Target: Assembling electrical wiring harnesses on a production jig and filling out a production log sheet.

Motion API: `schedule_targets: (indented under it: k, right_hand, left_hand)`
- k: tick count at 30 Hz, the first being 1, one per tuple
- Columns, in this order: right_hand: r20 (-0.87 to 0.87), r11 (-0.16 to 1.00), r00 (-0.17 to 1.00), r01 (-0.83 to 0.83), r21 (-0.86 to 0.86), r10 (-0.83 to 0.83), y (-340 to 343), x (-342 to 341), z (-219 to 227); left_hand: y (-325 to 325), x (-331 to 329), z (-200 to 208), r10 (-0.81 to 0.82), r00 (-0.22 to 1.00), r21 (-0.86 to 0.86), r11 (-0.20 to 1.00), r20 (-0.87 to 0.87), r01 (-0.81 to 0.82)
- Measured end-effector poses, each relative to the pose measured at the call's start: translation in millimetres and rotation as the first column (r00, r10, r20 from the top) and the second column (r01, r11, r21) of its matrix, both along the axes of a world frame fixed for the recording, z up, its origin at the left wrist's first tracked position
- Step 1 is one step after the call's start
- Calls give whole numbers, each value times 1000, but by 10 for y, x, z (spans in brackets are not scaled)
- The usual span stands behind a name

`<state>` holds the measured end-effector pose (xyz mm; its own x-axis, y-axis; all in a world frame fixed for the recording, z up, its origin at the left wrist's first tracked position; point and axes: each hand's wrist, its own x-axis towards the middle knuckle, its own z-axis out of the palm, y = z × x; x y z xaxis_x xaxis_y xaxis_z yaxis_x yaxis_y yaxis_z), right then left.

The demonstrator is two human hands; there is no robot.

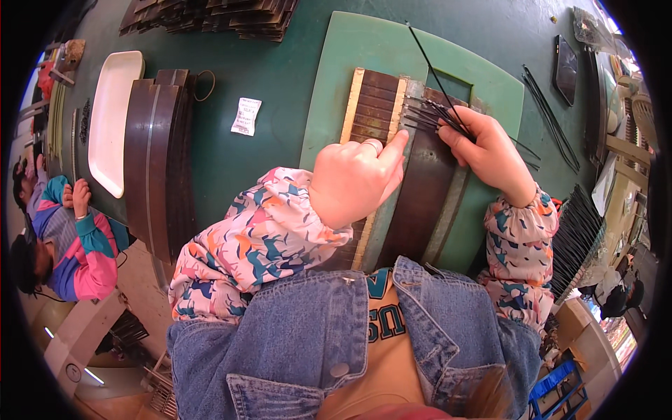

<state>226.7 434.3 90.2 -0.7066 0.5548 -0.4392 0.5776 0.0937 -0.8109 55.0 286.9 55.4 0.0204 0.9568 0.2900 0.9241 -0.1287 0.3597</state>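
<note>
My right hand (488,148) pinches a bundle of thin black rods (428,114); one long rod sticks out up and to the left. Their left ends lie over a metal edge of a long brown plate (422,185). Beside the plate is a ribbed brown panel (376,105) bordered by cream strips. My left hand (355,175) rests over this panel, its index finger stretched out to the strip near the rod ends. Its other fingers curl, and its thumb is hidden. Beneath these pieces lies a green board (334,77).
To the left are curved dark strips (161,147), a white tray (94,140), a small white packet (246,116) and a rubber band (212,85). More strips (210,17) lie at the back. Rightward are loose black rods (549,115) and a phone (565,70). Another person (77,241) sits far left.
</note>
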Motion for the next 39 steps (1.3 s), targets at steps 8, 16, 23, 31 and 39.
schedule_targets:
  k: [8, 16, 23, 31, 39]
  right_hand:
    - [7, 996, 999, -35, 80, 35, -14, -4, 15]
    - [43, 991, 997, -61, 116, 57, 18, 8, -8]
    - [70, 970, 995, -82, 228, 68, 10, -7, 3]
    - [191, 936, 917, 344, 70, -351, 416, 1653, 342]
    - [39, 963, 976, 202, 181, -212, -50, 645, 345]
  left_hand:
    - [-1, 1, -8, -4, 1000, 28, 1000, 1, 4]
    - [14, 18, 2, -7, 1000, 18, 1000, -16, 7]
    - [26, 89, 3, 6, 988, -79, 997, -155, -19]
    - [17, 91, -6, 24, 989, -110, 993, -145, -40]
    - [-17, 15, -63, 11, 997, -20, 1000, -82, -12]
